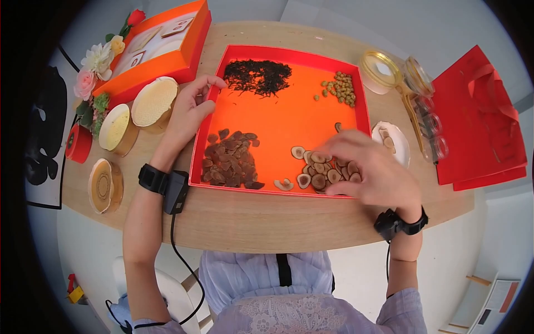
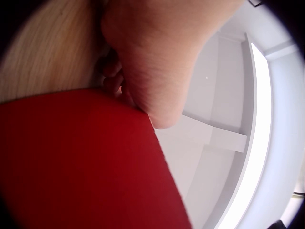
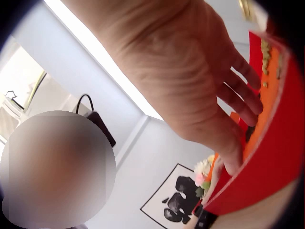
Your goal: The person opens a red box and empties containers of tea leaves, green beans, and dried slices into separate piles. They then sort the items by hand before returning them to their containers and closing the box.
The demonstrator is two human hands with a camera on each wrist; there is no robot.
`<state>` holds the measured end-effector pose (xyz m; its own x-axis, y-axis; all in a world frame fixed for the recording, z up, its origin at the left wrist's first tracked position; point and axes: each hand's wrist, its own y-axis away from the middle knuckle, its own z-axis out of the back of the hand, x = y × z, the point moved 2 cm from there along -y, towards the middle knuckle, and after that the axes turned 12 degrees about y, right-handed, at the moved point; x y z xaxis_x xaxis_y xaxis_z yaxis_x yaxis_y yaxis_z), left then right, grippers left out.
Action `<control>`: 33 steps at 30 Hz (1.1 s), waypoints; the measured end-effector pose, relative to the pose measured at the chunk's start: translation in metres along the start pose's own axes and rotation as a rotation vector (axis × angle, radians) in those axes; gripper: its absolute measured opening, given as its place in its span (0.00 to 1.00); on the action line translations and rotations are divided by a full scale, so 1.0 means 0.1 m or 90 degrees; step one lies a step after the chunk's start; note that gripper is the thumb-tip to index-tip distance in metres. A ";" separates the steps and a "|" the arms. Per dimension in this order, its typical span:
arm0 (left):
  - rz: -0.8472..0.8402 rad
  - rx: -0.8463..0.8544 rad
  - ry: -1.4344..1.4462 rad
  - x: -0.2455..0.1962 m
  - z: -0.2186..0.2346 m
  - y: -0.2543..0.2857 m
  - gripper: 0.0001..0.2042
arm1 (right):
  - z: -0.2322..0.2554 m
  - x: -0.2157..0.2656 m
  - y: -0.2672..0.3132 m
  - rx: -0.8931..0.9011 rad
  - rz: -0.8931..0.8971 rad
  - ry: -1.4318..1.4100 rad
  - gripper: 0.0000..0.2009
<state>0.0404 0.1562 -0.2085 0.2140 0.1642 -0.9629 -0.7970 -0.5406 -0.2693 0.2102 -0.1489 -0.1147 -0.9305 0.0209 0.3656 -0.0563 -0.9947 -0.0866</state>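
Note:
A shallow red box [image 1: 281, 193] with an orange floor lies on the table, with dried goods piled near its corners. My left hand [image 1: 192, 106] holds its left side, thumb at the rim and other fingers curled against the outer wall [image 2: 86, 162]. Over the near right corner, my right hand [image 1: 375, 170] hovers with thumb and fingers apart at a pile of round dried slices [image 1: 318, 181], partly hiding it. Its fingers [image 3: 243, 95] reach inside the wall. Dark shreds [image 1: 258, 77], green-brown pellets [image 1: 340, 89] and flat brown pieces [image 1: 231, 161] fill the other corners.
Three paper-lined cups [image 1: 114, 192] stand left, near flowers [image 1: 97, 61] and an orange gift box [image 1: 192, 50]. A white dish [image 1: 403, 147] with a few slices sits right of the box, near gold-rimmed containers [image 1: 381, 69], small clear jars [image 1: 433, 125] and a red bag [image 1: 478, 128].

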 end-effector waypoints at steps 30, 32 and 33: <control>0.010 0.000 0.001 0.02 0.02 0.01 0.20 | -0.16 -0.19 -0.05 0.003 -0.047 -0.002 0.06; 0.012 0.003 -0.001 0.03 0.04 0.00 0.20 | -0.15 -0.18 -0.06 -0.021 -0.064 0.001 0.05; 0.018 0.011 -0.010 0.03 0.05 0.00 0.20 | -0.14 -0.17 -0.06 -0.046 -0.081 0.005 0.05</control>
<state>0.0381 0.1609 -0.2113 0.1819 0.1623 -0.9698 -0.8125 -0.5307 -0.2412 0.2217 -0.1422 -0.1333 -0.9170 0.1471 0.3708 -0.1991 -0.9742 -0.1060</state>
